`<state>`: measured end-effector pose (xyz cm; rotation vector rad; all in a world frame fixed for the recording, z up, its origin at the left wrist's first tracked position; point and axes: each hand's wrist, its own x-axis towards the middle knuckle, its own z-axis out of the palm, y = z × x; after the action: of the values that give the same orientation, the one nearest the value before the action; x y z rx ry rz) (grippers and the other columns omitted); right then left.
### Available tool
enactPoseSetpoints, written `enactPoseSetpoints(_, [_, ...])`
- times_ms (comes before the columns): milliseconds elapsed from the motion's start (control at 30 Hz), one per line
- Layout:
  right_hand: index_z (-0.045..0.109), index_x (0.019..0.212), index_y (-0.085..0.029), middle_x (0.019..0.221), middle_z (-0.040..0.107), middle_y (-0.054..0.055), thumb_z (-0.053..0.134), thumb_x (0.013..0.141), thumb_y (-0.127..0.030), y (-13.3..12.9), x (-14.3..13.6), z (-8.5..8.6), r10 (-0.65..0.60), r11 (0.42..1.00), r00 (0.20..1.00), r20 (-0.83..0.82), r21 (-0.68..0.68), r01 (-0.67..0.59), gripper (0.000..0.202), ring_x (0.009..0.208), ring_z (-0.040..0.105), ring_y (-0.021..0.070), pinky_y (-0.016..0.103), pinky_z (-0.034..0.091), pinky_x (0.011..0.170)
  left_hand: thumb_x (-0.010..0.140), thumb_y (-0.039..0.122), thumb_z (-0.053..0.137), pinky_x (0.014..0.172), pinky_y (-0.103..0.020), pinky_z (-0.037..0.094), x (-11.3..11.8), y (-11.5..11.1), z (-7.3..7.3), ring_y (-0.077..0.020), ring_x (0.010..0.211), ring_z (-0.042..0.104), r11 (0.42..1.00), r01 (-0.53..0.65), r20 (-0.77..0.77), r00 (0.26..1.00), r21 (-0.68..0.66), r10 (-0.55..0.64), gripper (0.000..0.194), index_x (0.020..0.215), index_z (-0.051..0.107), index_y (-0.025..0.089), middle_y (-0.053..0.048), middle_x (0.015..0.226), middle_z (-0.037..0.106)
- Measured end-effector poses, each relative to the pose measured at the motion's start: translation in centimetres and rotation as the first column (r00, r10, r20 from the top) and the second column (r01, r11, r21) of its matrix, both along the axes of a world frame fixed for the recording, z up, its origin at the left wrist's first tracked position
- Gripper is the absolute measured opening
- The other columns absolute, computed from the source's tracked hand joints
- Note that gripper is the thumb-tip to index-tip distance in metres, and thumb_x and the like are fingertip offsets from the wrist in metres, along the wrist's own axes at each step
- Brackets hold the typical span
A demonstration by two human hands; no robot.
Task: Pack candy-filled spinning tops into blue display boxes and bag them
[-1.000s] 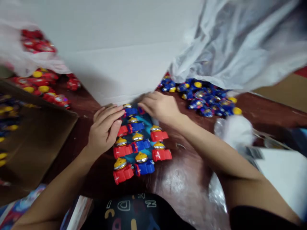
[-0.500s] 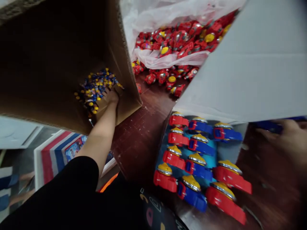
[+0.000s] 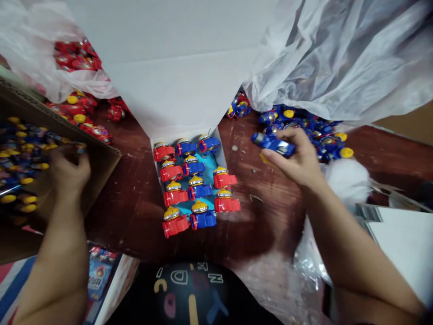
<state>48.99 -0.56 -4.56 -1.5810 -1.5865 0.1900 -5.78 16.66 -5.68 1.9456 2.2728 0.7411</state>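
In the middle of the table stands an open white box (image 3: 221,155) holding rows of red toys (image 3: 174,196) and blue toys (image 3: 199,192), each topped by a yellow-tipped spinning top with a silvery rim. My right hand (image 3: 299,158) grips another blue toy (image 3: 277,145) to the right of this box. At the left, my left hand (image 3: 70,169) is inside a cardboard box (image 3: 101,169), its fingers closed at a small blue-and-yellow toy piece (image 3: 80,148). Many similar small pieces (image 3: 23,149) lie in that carton, partly blurred.
Behind on the left, red toys (image 3: 77,108) spill from a white plastic bag (image 3: 40,45). On the right a pile of blue toys (image 3: 324,135) lies under another plastic bag (image 3: 338,67). The raised lid (image 3: 182,67) stands behind the box. Clear plastic wrap (image 3: 284,284) lies in front.
My view has swung to the right. My left hand, formerly spread over the small pieces, is now curled and raised near the carton's edge. The blue toy in my right hand shows more fully.
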Motion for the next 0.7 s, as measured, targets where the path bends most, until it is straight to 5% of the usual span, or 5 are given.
enactPoseSetpoints(100, [0.065, 0.118, -0.033, 0.107, 0.071, 0.007, 0.087, 0.084, -0.039, -1.6, -3.3, 4.2, 0.318, 0.935, 0.940, 0.123, 0.125, -0.332, 0.041, 0.098, 0.070, 0.0275, 0.046, 0.057, 0.085, 0.105, 0.040, 0.063, 0.117, -0.043, 0.054, 5.0, -7.8, 2.8, -0.0263, 0.126, 0.068, 0.872, 0.463, 0.213, 0.847, 0.157, -0.488, 0.036, 0.140, 0.070, 0.036, 0.000, 0.138, 0.072])
enactPoseSetpoints(167, [0.065, 0.122, -0.029, 0.109, 0.071, 0.008, 0.091, 0.083, -0.038, -1.6, -6.3, 5.7, 0.509, 0.830, 0.838, 0.196, 0.145, -0.538, 0.047, 0.100, 0.071, 0.0262, 0.044, 0.060, 0.085, 0.108, 0.037, 0.062, 0.103, -0.035, 0.060, 9.1, -11.7, 4.7, -0.0219, 0.115, 0.071, 0.577, 0.812, 0.450, 0.484, 0.089, -0.750, 0.033, 0.139, 0.071, 0.030, -0.004, 0.129, 0.073])
enactPoseSetpoints(267, [0.065, 0.123, -0.026, 0.113, 0.067, 0.008, 0.085, 0.092, -0.041, -1.4, -10.3, 6.2, 0.641, 0.725, 0.723, 0.259, 0.106, -0.680, 0.040, 0.100, 0.069, 0.0225, 0.039, 0.063, 0.081, 0.110, 0.035, 0.061, 0.095, -0.027, 0.060, 13.6, -14.1, 6.1, -0.0178, 0.108, 0.073, 0.327, 0.942, 0.638, 0.207, 0.075, -0.742, 0.032, 0.138, 0.069, 0.020, -0.006, 0.123, 0.075])
enactPoseSetpoints(533, [0.068, 0.102, -0.024, 0.090, 0.066, 0.003, 0.084, 0.090, -0.039, -2.8, -13.0, 5.7, 0.590, 0.798, 0.780, -0.208, 0.004, -0.603, 0.025, 0.077, 0.065, 0.0177, 0.033, 0.058, 0.066, 0.109, 0.021, 0.063, 0.093, -0.030, 0.062, 14.6, -13.6, 4.8, -0.0191, 0.107, 0.072, 0.219, 0.920, 0.112, 0.192, 0.326, -0.975, 0.030, 0.137, 0.065, 0.013, -0.011, 0.118, 0.072])
enactPoseSetpoints(700, [0.056, 0.091, -0.023, 0.069, 0.064, 0.000, 0.055, 0.101, -0.066, -2.9, -14.4, 6.2, 0.129, 0.724, 0.609, -0.782, -0.346, -0.597, 0.044, 0.051, 0.058, 0.0159, 0.030, 0.050, 0.046, 0.107, 0.016, 0.064, 0.094, -0.035, 0.063, 15.1, -12.5, 4.1, -0.0221, 0.107, 0.071, 0.106, 0.900, -0.226, 0.218, 0.422, -0.950, 0.040, 0.146, 0.059, 0.014, -0.012, 0.118, 0.072])
